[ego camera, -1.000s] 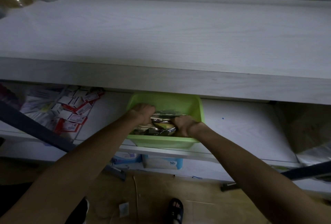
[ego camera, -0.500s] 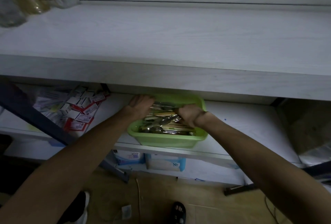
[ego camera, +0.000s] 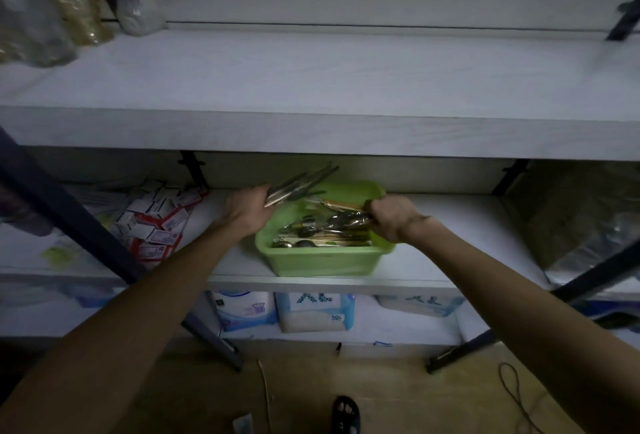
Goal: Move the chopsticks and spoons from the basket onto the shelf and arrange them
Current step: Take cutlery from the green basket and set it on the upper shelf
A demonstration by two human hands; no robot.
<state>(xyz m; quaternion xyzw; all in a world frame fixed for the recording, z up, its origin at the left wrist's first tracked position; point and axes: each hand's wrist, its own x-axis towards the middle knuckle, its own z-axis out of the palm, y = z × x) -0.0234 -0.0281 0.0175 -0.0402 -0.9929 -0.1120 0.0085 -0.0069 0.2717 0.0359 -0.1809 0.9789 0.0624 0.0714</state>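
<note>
A green plastic basket stands on the lower shelf, filled with chopsticks and metal spoons. My left hand grips a bundle of utensils lifted above the basket's left rim, their ends pointing up and right. My right hand is at the basket's right side, gripping a cluster of spoons and chopsticks that still lies inside. The wide white upper shelf runs above both hands.
Small red and white boxes are piled left of the basket. Bags stand at the upper shelf's far left. A dark diagonal brace crosses on the left. Packages sit below; a plastic-wrapped bundle fills the right end.
My left hand has come up out of the basket with a bundle of utensils. My right hand has shifted to the basket's right side. The view has tilted upward.
</note>
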